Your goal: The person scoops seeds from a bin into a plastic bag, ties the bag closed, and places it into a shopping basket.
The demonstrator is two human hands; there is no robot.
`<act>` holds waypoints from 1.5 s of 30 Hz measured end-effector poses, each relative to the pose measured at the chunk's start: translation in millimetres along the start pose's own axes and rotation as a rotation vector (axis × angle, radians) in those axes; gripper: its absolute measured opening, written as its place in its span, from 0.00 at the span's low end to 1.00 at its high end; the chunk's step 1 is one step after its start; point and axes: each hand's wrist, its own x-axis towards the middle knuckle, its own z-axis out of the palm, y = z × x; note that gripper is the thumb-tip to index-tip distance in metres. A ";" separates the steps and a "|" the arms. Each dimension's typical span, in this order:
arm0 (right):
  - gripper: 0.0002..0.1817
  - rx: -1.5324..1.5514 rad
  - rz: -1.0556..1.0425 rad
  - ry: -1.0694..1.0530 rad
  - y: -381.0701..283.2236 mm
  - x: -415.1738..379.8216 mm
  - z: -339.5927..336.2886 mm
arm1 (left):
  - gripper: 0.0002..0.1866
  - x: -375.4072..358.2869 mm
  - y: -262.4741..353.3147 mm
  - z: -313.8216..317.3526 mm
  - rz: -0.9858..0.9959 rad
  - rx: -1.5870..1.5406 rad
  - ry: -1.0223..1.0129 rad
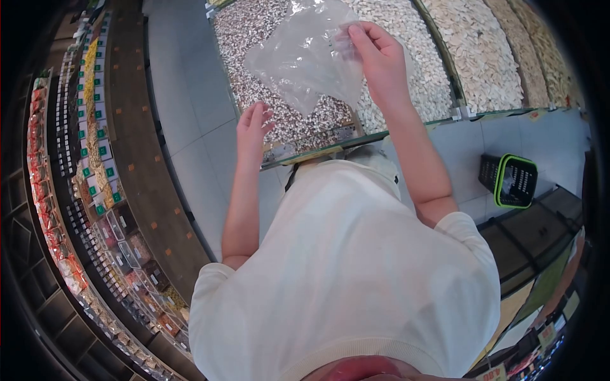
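My right hand pinches the edge of a clear plastic bag between thumb and fingers. The bag hangs spread out and looks empty, above a bin of small speckled brown-and-white dried pieces. My left hand is below and left of the bag, apart from it, at the bin's near left corner. Its fingers are loosely bent and a little apart, with nothing visible in them. Pale, whitish dried pieces fill the neighbouring bin, partly behind my right hand.
More bins of pale dried slices continue to the right behind dividers. A black shopping basket with a green rim stands on the tiled floor at right. Long shelves with packaged goods and clear boxes run along the left.
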 end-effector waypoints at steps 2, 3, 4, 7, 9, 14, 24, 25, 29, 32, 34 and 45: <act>0.11 0.081 0.022 0.024 0.4 -7.8 3.0 | 0.26 -6.9 -13.5 6.2 -0.334 -0.092 -0.193; 0.10 0.170 0.047 0.042 1.0 -12.0 5.2 | 0.26 -8.8 -20.6 10.7 -0.336 -0.098 -0.202; 0.10 0.159 0.042 0.044 1.4 -16.3 7.5 | 0.29 -12.2 -26.0 18.2 -0.482 -0.198 -0.328; 0.10 0.244 0.086 0.095 3.1 -28.8 17.9 | 0.31 -33.2 -21.4 41.3 -0.655 -0.445 -0.552; 0.11 0.210 0.076 0.064 5.3 -37.2 22.7 | 0.31 -41.3 -21.7 47.8 -0.685 -0.591 -0.654; 0.10 0.185 0.100 0.003 7.8 -67.3 52.7 | 0.28 -22.9 -57.5 37.5 -0.675 -1.035 -0.610; 0.10 0.235 0.190 0.271 39.4 -151.9 88.6 | 0.16 1.1 -86.4 0.5 -0.557 -0.922 -0.508; 0.10 0.229 0.186 0.295 40.9 -160.6 83.8 | 0.15 1.5 -84.2 -1.7 -0.508 -0.891 -0.476; 0.10 0.234 0.180 0.411 46.9 -196.7 52.0 | 0.14 5.4 -81.5 -3.4 -0.420 -0.829 -0.416; 0.11 0.246 0.255 0.464 53.2 -227.1 17.3 | 0.14 0.9 -64.4 5.3 -0.394 -0.863 -0.430; 0.11 0.269 0.291 0.503 55.1 -248.9 -7.6 | 0.16 -0.2 -49.5 13.9 -0.335 -0.808 -0.535; 0.18 0.445 0.459 0.656 43.5 -388.0 -204.2 | 0.17 -178.0 -11.5 196.4 0.197 -0.385 -0.810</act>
